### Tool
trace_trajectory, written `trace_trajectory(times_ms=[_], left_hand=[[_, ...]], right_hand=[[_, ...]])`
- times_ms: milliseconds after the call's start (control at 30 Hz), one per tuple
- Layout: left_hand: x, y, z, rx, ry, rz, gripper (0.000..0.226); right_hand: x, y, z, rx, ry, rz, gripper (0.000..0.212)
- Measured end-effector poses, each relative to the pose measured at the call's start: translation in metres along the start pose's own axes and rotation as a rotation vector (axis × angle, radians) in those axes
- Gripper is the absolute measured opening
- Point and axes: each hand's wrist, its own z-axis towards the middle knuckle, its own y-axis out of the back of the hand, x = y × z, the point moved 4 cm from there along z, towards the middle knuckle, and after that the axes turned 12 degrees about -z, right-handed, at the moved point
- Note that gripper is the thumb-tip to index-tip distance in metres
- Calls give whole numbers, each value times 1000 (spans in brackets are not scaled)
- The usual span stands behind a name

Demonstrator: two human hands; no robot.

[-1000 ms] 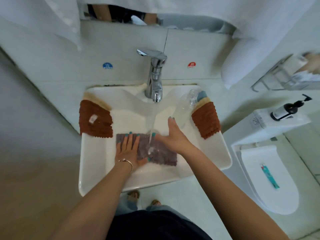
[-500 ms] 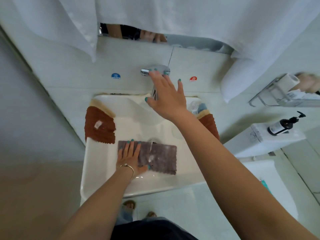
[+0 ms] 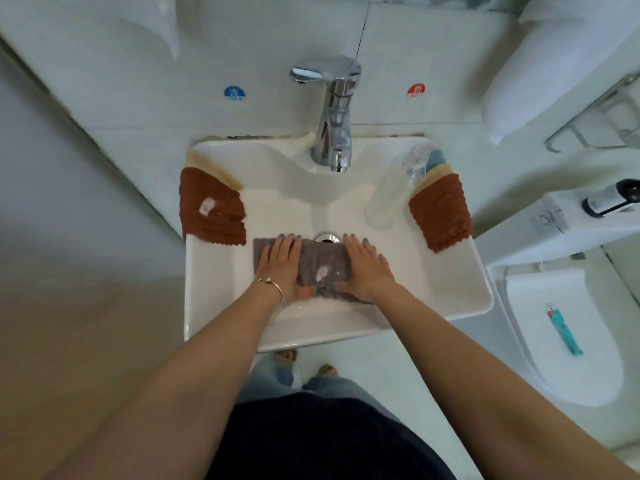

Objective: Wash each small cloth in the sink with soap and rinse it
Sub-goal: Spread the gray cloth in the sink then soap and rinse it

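Observation:
A wet grey cloth (image 3: 323, 263) with a white tag lies in the white sink (image 3: 221, 317), just in front of the drain. My left hand (image 3: 280, 268) lies flat on its left part with straight fingers. My right hand (image 3: 367, 268) lies flat on its right part, and both thumbs meet at the cloth's near edge. The cloth looks folded or bunched between the hands. No water runs from the chrome faucet (image 3: 336, 109). A brown cloth (image 3: 211, 209) hangs over the sink's left rim, and a second brown cloth (image 3: 440, 213) over the right rim.
A clear bottle (image 3: 391, 192) stands on the sink's right side beside the brown cloth. To the right, a dark pump bottle (image 3: 609, 199) lies on the toilet tank and a teal tube (image 3: 564, 330) on the toilet lid. White towels hang above.
My right hand went up to the faucet handle and came back down onto the cloth. The water stream has stopped. The cloth now looks narrower between both hands.

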Motion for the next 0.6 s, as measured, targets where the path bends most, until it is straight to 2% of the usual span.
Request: trace_trajectory(times_ms=[33,100,200,300,367,433,500,600], left_hand=[[-1,-1,2,-15,-23,21,117],[-3,-2,7,-40,-86,95,110],[-5,3,13,-41,-108,119,84],[-12,16,20,91,-111,143,68],[-17,28,22,220,-147,56,65],[-21,37,20,326,-160,-124,58],[-25,44,18,364,-183,-348,47],[-32,53,18,413,-179,-681,34]], right_hand=[[1,-4,3,16,6,-49,113],[0,-8,9,15,6,-118,114],[0,-3,20,45,14,-213,85],[5,3,26,120,109,-263,58],[2,7,25,183,173,-161,53],[-8,15,21,227,178,59,42],[-18,27,14,251,166,301,26],[-31,51,3,269,161,570,33]])
